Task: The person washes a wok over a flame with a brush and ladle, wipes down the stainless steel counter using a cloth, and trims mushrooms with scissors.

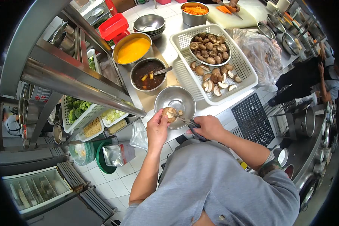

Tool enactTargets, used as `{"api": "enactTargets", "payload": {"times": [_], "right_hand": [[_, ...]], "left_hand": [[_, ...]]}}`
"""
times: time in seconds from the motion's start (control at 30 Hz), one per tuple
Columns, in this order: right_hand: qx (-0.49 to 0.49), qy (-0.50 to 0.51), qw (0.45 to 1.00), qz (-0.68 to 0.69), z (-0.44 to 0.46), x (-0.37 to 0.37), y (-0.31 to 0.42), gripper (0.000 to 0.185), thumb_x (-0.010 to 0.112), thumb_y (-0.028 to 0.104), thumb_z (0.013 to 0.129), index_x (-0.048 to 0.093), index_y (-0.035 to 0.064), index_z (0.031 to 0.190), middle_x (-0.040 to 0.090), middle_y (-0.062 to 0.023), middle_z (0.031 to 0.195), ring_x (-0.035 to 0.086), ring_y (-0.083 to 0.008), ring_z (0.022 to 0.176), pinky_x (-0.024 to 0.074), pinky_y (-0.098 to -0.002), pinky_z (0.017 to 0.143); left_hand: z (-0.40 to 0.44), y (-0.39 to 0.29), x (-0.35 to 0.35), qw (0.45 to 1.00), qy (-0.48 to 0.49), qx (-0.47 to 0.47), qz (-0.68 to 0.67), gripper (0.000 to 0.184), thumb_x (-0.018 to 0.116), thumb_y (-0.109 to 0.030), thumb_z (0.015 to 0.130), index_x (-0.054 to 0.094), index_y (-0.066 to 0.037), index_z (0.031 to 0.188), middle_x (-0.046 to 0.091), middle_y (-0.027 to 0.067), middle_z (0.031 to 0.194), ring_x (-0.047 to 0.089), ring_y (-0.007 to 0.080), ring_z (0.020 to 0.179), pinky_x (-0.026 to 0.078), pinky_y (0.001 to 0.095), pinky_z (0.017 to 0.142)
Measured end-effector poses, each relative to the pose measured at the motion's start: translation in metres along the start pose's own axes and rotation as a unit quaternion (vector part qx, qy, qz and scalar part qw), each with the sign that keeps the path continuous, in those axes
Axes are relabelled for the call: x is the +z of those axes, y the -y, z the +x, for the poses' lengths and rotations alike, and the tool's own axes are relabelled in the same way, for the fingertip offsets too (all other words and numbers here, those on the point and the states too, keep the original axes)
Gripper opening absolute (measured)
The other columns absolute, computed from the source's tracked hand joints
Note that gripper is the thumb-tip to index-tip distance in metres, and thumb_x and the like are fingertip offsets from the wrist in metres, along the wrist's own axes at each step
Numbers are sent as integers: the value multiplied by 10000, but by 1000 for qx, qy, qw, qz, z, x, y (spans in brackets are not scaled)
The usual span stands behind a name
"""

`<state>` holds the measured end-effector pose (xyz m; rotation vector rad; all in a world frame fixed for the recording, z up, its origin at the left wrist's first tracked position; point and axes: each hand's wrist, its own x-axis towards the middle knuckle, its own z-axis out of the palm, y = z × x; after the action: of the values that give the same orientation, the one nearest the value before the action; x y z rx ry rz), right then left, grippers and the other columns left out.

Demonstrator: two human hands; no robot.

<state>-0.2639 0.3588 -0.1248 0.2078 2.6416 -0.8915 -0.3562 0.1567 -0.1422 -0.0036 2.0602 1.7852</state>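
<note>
Over a steel mixing bowl [182, 98] at the table's near edge, my left hand [157, 129] pinches a mushroom [170, 114] with its pale underside showing. My right hand [210, 128] is closed around the handles of a pair of scissors [192, 124], whose blades point left at the mushroom. A small brown piece [180, 112] lies in the bowl. Beyond it stands a white perforated basket [249, 77]. Inside that are a steel bowl of whole mushrooms [211, 49] and several loose mushrooms, some cut [217, 90].
Left of the mixing bowl are a pot of dark liquid with a spoon [148, 75] and a pot of orange liquid [133, 51]. A plastic bag [255, 52] sits right of the basket. Another person's hands [233, 4] cut carrot at the far board [229, 17]. A metal rail [83, 87] runs at left.
</note>
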Motion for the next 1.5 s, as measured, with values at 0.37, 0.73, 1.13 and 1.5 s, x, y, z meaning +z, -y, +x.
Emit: {"api": "enactTargets", "payload": {"times": [0.37, 0.73, 1.13, 1.5], "right_hand": [[32, 247, 904, 346, -4, -18, -27, 699, 681, 682, 813, 628, 10, 995, 576, -50, 810, 548, -148, 788, 452, -311, 720], [-19, 198, 953, 229, 9, -55, -18, 670, 720, 663, 785, 643, 15, 939, 605, -64, 779, 545, -183, 764, 455, -357, 705], [-11, 116, 961, 252, 2, -62, -42, 565, 788, 565, 766, 647, 20, 820, 564, -39, 682, 513, -161, 675, 428, -335, 623], [25, 80, 935, 344, -30, -107, -121, 394, 835, 372, 800, 610, 49, 795, 621, 3, 678, 562, -107, 615, 448, -283, 549]], "left_hand": [[-1, -28, -11, 994, -12, 17, -103, 394, 536, -101, 1010, 505, 53, 1371, 664, 127, 1175, 668, 165, 987, 562, 283, 840], [-7, -43, 16, 997, 28, 76, -11, 366, 553, -113, 1000, 567, 51, 1327, 696, 129, 1117, 675, 135, 924, 565, 272, 810], [3, -68, 43, 996, 63, 67, 6, 365, 529, -110, 1007, 564, 56, 1330, 701, 119, 1105, 678, 133, 901, 570, 282, 792], [20, -83, 83, 984, 162, 25, -67, 360, 526, -112, 1015, 500, 64, 1328, 677, 126, 1148, 660, 151, 989, 535, 285, 842]]}}
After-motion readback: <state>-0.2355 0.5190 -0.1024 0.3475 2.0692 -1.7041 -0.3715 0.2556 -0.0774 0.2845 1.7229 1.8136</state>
